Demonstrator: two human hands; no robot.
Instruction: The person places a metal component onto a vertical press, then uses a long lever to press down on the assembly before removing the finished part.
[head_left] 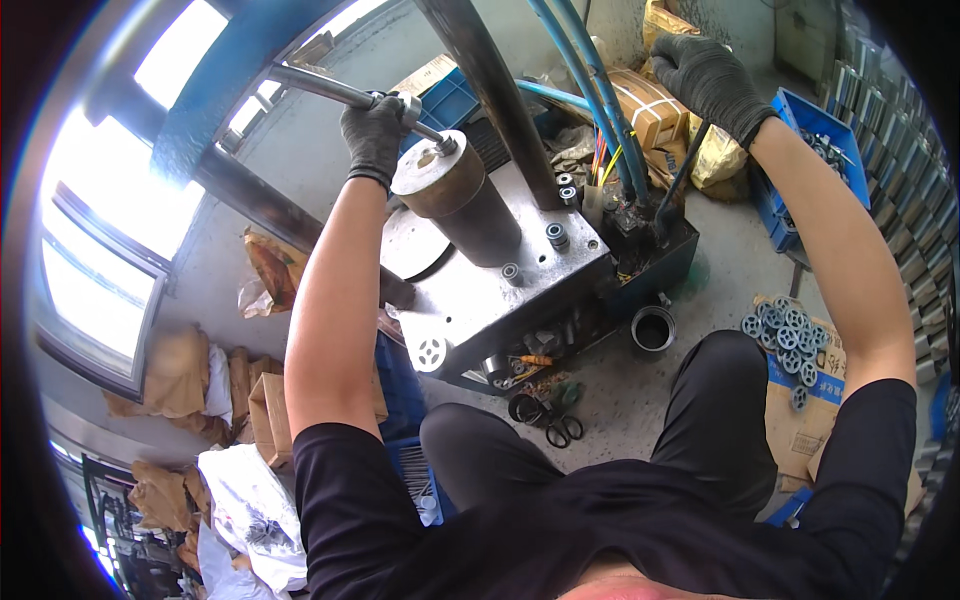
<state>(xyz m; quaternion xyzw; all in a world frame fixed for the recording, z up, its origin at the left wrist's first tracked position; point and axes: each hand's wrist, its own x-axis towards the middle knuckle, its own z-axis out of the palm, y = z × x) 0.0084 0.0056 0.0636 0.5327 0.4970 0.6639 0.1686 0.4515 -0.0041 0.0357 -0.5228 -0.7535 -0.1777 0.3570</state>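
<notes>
My left hand (371, 140), in a dark knit glove, is closed around a round metal collar (409, 108) on a slanting steel rod (325, 87). Its lower end meets the top of a thick metal cylinder (455, 205), which stands on the steel press table (540, 262). My gloved right hand (705, 85) is raised at the far right, with curled fingers, at the upper end of a black lever (684, 172); the glove hides the grip itself. A spoked metal wheel (430, 353) lies at the table's near left corner, and small bearings (557, 235) stand along its right side.
Dark columns (492, 95) and blue hoses (595, 80) rise behind the table. On the right are a blue bin (835, 130) of metal parts and a pile of spoked wheels (790, 335) on cardboard. A round can (653, 329) and scissors (564, 430) are on the floor.
</notes>
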